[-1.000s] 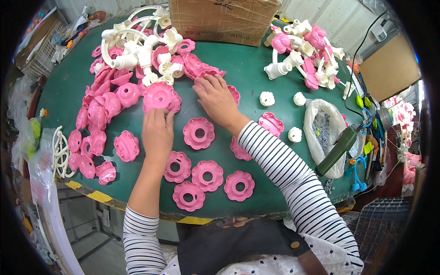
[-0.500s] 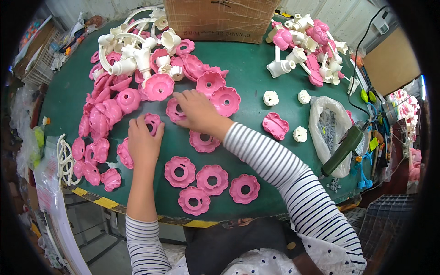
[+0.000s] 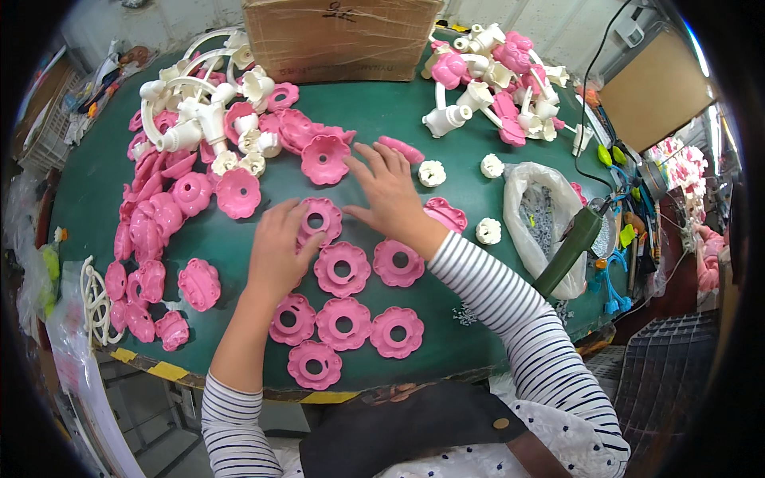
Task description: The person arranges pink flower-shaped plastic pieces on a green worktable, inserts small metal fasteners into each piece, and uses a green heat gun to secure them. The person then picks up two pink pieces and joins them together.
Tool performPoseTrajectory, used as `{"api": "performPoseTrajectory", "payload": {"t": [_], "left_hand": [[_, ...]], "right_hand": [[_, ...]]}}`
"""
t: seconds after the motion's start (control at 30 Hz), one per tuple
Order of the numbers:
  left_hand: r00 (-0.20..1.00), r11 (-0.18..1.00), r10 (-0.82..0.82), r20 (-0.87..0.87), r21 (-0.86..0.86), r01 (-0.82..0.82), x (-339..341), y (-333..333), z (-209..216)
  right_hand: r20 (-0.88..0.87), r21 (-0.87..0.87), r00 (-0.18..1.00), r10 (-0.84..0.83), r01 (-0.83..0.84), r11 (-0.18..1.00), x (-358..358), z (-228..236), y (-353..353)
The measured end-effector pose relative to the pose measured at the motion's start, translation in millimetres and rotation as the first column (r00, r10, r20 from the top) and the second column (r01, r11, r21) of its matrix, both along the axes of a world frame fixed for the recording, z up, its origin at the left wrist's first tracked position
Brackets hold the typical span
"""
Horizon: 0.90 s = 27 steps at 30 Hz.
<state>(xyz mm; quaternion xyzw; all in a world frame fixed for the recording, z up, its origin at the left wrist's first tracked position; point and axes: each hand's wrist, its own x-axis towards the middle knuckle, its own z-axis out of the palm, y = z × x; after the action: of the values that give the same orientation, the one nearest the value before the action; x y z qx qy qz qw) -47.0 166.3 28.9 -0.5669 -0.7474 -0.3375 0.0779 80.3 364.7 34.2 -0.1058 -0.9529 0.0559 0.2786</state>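
My left hand (image 3: 275,247) has its fingers and thumb bent round the left edge of a pink flower-shaped ring (image 3: 324,225). Part of another pink piece shows under that hand. Just right of the ring, my right hand (image 3: 390,195) is open, its fingers spread and holding nothing. A pink dish (image 3: 325,159) lies beyond its fingertips on the left. Beyond the fingers a pink piece (image 3: 401,149) appears edge-on; I cannot tell whether they touch it. Nearer me lie several more pink rings (image 3: 343,301), face up in loose rows.
Heaped pink pieces (image 3: 151,227) and white branched parts (image 3: 199,119) fill the left, with a cardboard box (image 3: 343,40) behind. Further parts (image 3: 502,80) pile up far right. White rosettes (image 3: 489,231), a bag of small hardware (image 3: 518,191) and a green power screwdriver (image 3: 570,251) lie right.
My right hand has let go of a pink ring and moved right, opening. My left hand has moved right, to the ring now in the upper row. The whole view has shifted.
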Motion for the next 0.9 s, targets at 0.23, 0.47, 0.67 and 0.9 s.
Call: {"api": "performPoseTrajectory", "payload": {"t": [0.23,0.47,0.67,0.9], "left_hand": [[0.994,0.996,-0.032,-0.105,0.075,0.040,-18,53,-13],[0.880,0.974,0.153,-0.449,-0.079,-0.210,-91,86,11],[0.985,1.000,0.004,-0.171,-0.004,-0.005,-71,101,-8],[0.971,0.985,-0.111,0.210,0.150,0.081,-72,100,-11]], "right_hand": [[0.012,-0.089,1.000,0.017,-0.016,0.996,-36,-26,27],[-0.171,-0.176,0.985,-0.002,-0.029,0.984,-68,-33,56],[-0.293,-0.008,0.924,-0.248,0.256,0.967,-79,-23,87],[-0.101,-0.258,0.979,0.178,-0.198,0.946,-64,-14,41]]}}
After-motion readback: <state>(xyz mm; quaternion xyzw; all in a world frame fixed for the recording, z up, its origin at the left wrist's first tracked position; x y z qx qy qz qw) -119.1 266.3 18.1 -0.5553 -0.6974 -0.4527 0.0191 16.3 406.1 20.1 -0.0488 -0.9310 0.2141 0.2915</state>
